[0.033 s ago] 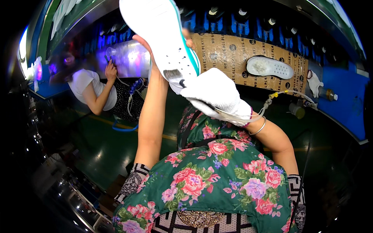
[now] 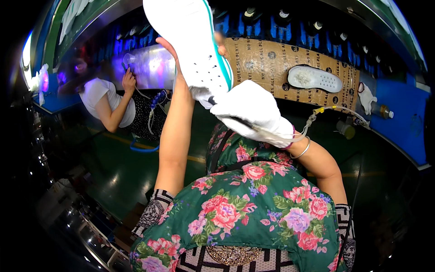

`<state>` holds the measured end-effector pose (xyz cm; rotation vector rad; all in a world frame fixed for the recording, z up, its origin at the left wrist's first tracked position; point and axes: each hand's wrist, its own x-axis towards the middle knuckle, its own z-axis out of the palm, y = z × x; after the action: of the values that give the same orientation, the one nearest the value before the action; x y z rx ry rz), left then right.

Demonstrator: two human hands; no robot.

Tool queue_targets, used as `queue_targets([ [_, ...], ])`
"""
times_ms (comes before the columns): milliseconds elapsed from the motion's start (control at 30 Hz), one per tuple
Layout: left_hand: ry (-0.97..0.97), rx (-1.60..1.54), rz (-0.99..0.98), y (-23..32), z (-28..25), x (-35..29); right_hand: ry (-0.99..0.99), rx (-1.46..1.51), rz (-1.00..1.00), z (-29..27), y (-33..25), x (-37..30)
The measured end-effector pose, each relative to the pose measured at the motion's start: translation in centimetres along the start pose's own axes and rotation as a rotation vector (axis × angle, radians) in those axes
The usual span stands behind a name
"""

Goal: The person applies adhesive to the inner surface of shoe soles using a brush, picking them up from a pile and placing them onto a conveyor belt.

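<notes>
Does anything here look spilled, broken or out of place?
Nothing stands out. The bare left hand holds the white shoe sole with a teal edge up, the white-gloved right hand works a brush against it.

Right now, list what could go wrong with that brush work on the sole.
1. The left hand holds the white shoe sole up in the air with nothing under it, so it could slip or tilt.
2. The gloved right hand works a brush at the sole's end, so the glove might get smeared.
3. The tube near the wrist might snag.
</notes>
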<state>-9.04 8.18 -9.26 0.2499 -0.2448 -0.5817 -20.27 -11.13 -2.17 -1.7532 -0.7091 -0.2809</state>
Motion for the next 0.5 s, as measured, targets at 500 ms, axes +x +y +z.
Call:
queue_targets([
  [500, 0.101, 0.067, -0.427, 1.4, 0.5, 1.5, -0.116, 0.249, 0.141, -0.9, -0.1, 0.4],
])
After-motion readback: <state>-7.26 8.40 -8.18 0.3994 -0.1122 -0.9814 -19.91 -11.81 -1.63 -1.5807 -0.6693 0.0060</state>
